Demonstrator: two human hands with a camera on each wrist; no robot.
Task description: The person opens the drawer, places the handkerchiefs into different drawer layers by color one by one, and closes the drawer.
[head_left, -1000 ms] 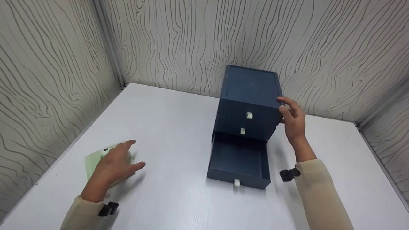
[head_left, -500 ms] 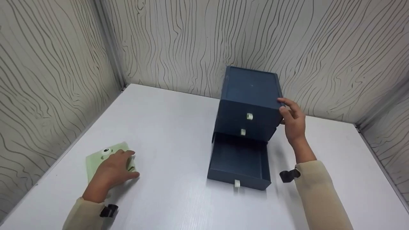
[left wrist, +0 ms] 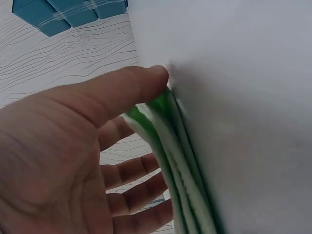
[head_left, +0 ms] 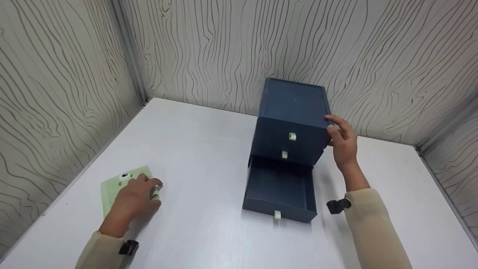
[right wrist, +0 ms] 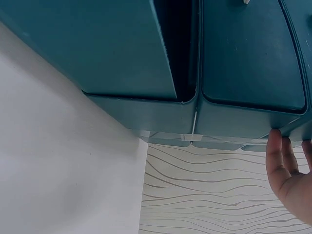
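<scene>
At the left of the table lies a folded pale green cloth (head_left: 112,188) with a cartoon eye on it. My left hand (head_left: 134,198) pinches its right edge, thumb on the near side and fingers across the top. In the left wrist view, several stacked layers of the cloth (left wrist: 175,161) stand between thumb and fingers. My right hand (head_left: 344,145) rests against the upper right front corner of a dark blue drawer unit (head_left: 295,101), its fingertips touching the top edge and side. The unit's bottom drawer (head_left: 278,186) is pulled out, with nothing inside; the two drawers above are closed.
Small pale pull tabs sit on the drawer fronts, one on the open drawer's tab (head_left: 277,215). The white table (head_left: 198,157) is bounded by wood-grain patterned panels (head_left: 209,48) at the back and sides. The unit stands close to the back panel.
My left hand has come down onto the cloth, and its spread thumb and fingers have drawn together on the cloth's right edge. The right hand and drawer unit have stayed in place.
</scene>
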